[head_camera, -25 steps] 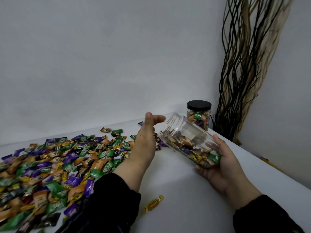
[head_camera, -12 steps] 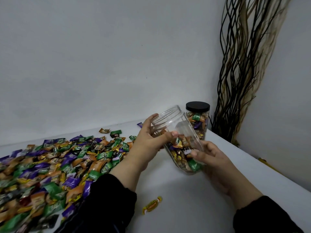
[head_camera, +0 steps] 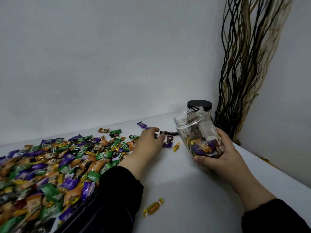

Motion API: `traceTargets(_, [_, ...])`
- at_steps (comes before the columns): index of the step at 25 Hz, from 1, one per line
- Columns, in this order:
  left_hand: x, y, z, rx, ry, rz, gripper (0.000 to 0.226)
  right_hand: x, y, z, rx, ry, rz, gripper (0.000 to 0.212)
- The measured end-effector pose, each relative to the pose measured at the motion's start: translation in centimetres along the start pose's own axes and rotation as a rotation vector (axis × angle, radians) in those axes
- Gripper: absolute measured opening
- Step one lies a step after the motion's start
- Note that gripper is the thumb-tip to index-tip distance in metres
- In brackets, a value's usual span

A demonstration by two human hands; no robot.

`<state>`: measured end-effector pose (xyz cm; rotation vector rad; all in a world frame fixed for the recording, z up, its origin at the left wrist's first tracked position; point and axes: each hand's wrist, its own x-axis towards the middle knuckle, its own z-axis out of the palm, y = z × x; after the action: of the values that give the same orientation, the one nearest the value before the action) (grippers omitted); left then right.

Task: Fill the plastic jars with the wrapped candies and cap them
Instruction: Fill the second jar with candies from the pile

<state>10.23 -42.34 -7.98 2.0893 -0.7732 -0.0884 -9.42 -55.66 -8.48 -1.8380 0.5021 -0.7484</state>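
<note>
My right hand (head_camera: 220, 155) grips an uncapped clear plastic jar (head_camera: 196, 130), held nearly upright and tilted a little left, with wrapped candies filling its lower part. My left hand (head_camera: 149, 143) lies on the white table (head_camera: 193, 190) at the right end of the candy pile (head_camera: 50, 165), its fingertips curled on dark-wrapped candies (head_camera: 168, 137). A second jar with a black cap (head_camera: 199, 104) stands behind the open one, mostly hidden by it.
Loose yellow candies lie apart from the pile, one near the front (head_camera: 153, 207) and one beside the jar (head_camera: 176, 146). Tall dried twigs (head_camera: 244, 73) stand in the right corner. A grey wall runs close behind the table.
My left hand left the jar's mouth and dropped to the candies on the table. My right hand brought the jar from tilted toward the left to nearly upright.
</note>
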Motion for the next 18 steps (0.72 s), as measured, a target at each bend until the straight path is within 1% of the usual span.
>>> traceTargets(1, [0.8, -0.6, 0.7, 0.189, -0.022, 0.044, 0.051, 0.3, 0.3, -0.3, -0.01, 0.032, -0.008, 0.095])
traceTargets(3, [1.8, -1.2, 2.1, 0.441, -0.113, 0.167, 0.064, 0.8, 0.7, -0.7, -0.02, 0.071, -0.01, 0.097])
traceTargets(4, [2.1, -1.4, 2.7, 0.513, -0.168, 0.204, 0.069, 0.9, 0.8, -0.8, -0.016, 0.076, -0.006, 0.099])
traceTargets(6, [2.6, -1.6, 3.7, 0.6, -0.291, 0.22, 0.071, 1.2, 1.2, -0.9, -0.003, 0.077, -0.014, 0.102])
traceTargets(8, [2.9, -1.7, 4.5, 0.675, -0.393, 0.211, 0.066, 1.4, 1.4, -0.8, 0.002, 0.072, -0.025, 0.102])
traceTargets(9, [2.9, -1.7, 4.8, 0.71, -0.404, 0.225, 0.061, 1.4, 1.5, -0.7, 0.005, 0.069, -0.024, 0.102])
traceTargets(10, [2.8, -1.5, 4.9, 0.738, -0.385, 0.249, 0.058, 1.4, 1.6, -0.7, 0.006, 0.066, -0.027, 0.103])
traceTargets(14, [1.9, -1.4, 4.7, 0.753, -0.202, 0.332, 0.042, 1.2, 1.6, -0.6, -0.013, 0.062, -0.043, 0.099])
traceTargets(18, [1.4, -1.8, 3.4, 0.73, -0.144, 0.248, 0.04, 0.9, 1.5, -0.5, -0.121, 0.025, -0.049, 0.097])
